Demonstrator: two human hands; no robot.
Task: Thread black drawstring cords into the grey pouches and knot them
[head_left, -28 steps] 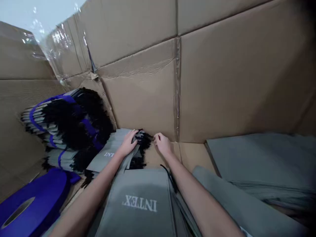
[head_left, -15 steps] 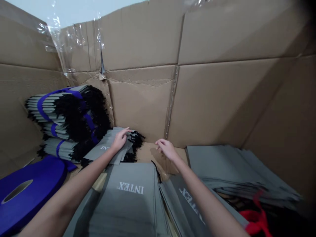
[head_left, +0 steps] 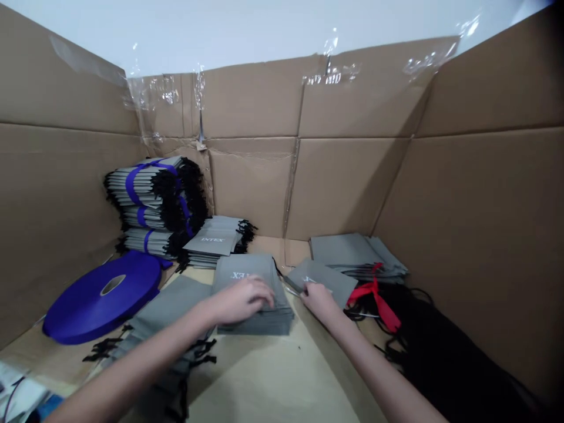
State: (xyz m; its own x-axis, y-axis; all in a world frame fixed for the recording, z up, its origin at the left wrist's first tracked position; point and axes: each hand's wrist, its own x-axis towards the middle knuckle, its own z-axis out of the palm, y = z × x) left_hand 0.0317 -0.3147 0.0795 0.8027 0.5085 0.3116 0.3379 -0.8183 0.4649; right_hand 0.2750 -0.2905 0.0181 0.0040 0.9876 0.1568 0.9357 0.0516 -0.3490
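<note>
From where I'm standing, the person's left hand [head_left: 244, 298] is hanging over the front of the central stack [head_left: 251, 265] of grey pouches, its fingers loosely curling above the printed top. The right hand [head_left: 318, 298] is bending its fingers close together just beside that stack, near a slim dark piece [head_left: 291, 285] and over the near edge of a loose grey pouch [head_left: 330, 275]. Both hands are looking blurred, so I can't fairly tell whether either one is gripping anything or merely touching. The central stack is sitting on the pale work surface [head_left: 264, 376], roughly midway between the tied bundles [head_left: 147, 197] on the left and a heap of black cords [head_left: 445, 346] on the right. A red ribbon [head_left: 379, 302] is lying on the cords, and a flat grey pile [head_left: 341, 252] is resting behind it, by the cardboard wall [head_left: 251, 188]. Behind the central stack, to its left, a smaller INTEX stack [head_left: 211, 242] is showing black cord ends. A blue roll [head_left: 83, 308] is lying flat in front of the bundles, and a spread of grey pouches [head_left: 176, 301] is lying partly under the left forearm.
</note>
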